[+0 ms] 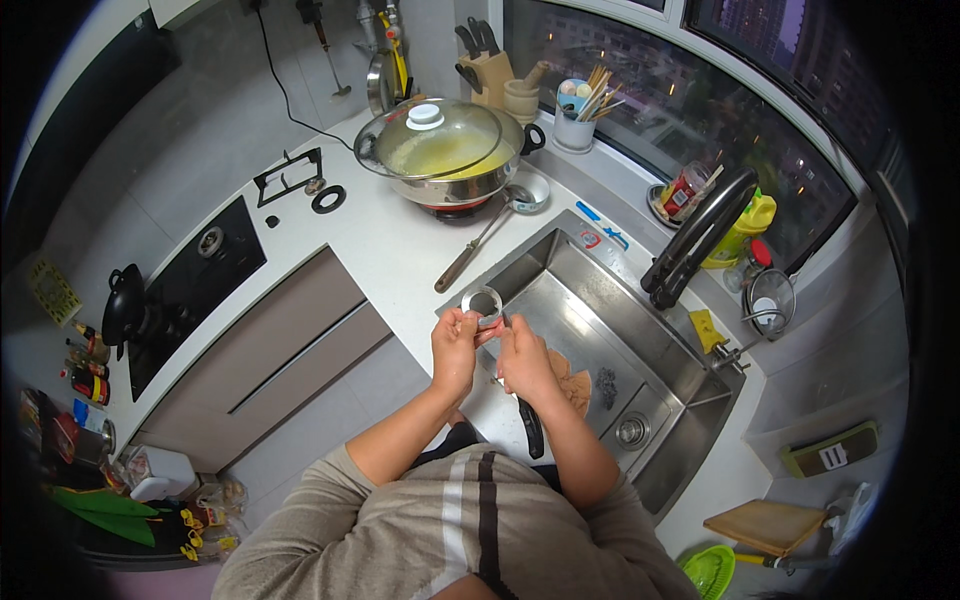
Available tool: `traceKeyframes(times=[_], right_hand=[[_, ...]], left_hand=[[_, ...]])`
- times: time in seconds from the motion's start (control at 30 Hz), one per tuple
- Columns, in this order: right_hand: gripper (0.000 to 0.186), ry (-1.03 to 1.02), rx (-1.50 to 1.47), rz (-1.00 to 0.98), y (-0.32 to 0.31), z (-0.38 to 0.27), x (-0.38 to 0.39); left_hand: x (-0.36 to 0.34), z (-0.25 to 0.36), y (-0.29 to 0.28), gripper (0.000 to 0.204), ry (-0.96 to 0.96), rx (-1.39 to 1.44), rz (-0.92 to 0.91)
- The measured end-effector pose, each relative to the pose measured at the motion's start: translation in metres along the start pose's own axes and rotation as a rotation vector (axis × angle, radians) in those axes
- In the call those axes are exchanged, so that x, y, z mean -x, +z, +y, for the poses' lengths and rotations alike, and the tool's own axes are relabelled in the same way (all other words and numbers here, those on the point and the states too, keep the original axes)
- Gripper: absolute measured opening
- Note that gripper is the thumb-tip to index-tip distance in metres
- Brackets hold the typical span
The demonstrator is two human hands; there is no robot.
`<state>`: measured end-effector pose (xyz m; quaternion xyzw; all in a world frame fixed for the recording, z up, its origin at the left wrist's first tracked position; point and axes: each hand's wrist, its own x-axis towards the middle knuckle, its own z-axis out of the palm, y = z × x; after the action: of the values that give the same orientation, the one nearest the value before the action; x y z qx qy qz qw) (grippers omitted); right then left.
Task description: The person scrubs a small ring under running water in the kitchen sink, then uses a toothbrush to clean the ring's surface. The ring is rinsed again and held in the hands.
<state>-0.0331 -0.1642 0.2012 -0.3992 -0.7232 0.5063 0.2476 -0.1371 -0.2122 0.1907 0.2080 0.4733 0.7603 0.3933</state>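
Over the sink's near left edge, my left hand (456,348) is closed around the lower side of a round, silver-rimmed metal piece (482,303) with a grey middle. My right hand (525,362) is close beside it, fingers curled and pinched. A small reddish bit shows between the two hands; what the right fingers hold is hidden. Below the right hand, a black handle (531,428) projects over the counter edge, its other end covered. Inside the sink (590,300), a crumpled brown cloth (573,383) lies next to the right wrist, with a dark grey scouring pad (605,388) beyond it.
A large lidded steel pot (450,180) stands on the back counter. Before it lies a long-handled ladle (470,255). The black faucet (700,240) arches over the sink's far side. A black hob (200,290) lies left; a black ring (328,199) rests near it.
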Motion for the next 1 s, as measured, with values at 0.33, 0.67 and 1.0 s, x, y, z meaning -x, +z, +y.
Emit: traceKeyframes(times=[0.33, 0.67, 1.0], right_hand=[[0.018, 0.135, -0.099, -0.141, -0.011, -0.019, 0.008], [0.018, 0.126, -0.136, -0.081, -0.001, -0.017, 0.014], [0.019, 0.145, -0.131, -0.089, 0.002, -0.016, 0.016]], left_hand=[[0.000, -0.002, -0.004, 0.013, -0.032, -0.021, -0.003], [0.003, -0.001, -0.003, 0.013, -0.075, -0.013, 0.040], [0.003, -0.005, -0.003, 0.012, -0.066, 0.015, 0.046]])
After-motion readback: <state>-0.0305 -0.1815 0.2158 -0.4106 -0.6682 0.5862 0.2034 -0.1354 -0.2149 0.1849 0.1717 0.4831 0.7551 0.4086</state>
